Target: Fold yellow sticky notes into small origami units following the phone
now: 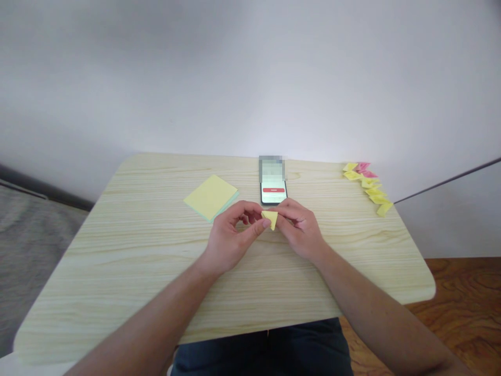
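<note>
A yellow sheet [211, 196] hides most of the green paper [230, 200] under it. The left hand [233, 235] pinches a small folded yellow paper [271, 218] over the middle of the table [129, 250]; some fingertips are hidden. Just behind it lies a phone [274, 198], its top all blurry squares. The right hand [301, 230] pinches the other side. Far right, yellow and pink folded papers [370, 183] sit in a crooked line, their folds too small to see well.

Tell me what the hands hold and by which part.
The folded paper: the left hand pinches its left side; the right hand is at its right edge, its grip unclear.
</note>
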The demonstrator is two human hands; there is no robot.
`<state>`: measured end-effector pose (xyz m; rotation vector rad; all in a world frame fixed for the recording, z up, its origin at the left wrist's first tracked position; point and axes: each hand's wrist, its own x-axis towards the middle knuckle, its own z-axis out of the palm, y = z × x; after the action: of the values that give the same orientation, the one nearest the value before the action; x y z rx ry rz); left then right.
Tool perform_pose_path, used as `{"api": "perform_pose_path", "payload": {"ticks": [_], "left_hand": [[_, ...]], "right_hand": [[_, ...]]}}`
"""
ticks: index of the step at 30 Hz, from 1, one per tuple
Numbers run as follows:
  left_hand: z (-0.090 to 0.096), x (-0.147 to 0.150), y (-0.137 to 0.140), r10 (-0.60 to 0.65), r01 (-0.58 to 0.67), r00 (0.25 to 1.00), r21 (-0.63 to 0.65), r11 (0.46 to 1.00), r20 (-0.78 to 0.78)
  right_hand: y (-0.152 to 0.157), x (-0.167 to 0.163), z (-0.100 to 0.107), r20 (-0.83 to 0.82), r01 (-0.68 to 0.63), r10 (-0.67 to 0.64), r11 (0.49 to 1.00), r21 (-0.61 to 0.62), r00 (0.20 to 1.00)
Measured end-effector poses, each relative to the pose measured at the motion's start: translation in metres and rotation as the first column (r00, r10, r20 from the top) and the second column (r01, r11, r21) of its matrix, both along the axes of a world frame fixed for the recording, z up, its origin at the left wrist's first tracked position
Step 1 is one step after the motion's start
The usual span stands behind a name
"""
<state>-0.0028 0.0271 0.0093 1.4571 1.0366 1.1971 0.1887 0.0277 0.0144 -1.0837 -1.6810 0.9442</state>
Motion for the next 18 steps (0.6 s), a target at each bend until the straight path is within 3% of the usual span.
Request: {"api": "perform_pose_path", "payload": {"ticks": [9, 18], "left_hand": [[-0.0027, -0.0015, 0.0007, 0.04, -0.032, 0.995, 0.082, 0.996, -0.092], [-0.0013, -0.0004, 0.0004, 0.074, -0.065, 0.991, 0.084, 0.994, -0.11]], "right_hand": [[-0.0003, 0.0023, 0.001, -0.119, -0.092, 0.077, 0.988, -0.124, 0.99], [-0.0015, 0.0001, 0.0045, -0.018, -0.093, 0.093, 0.994, -0.055, 0.996]]}}
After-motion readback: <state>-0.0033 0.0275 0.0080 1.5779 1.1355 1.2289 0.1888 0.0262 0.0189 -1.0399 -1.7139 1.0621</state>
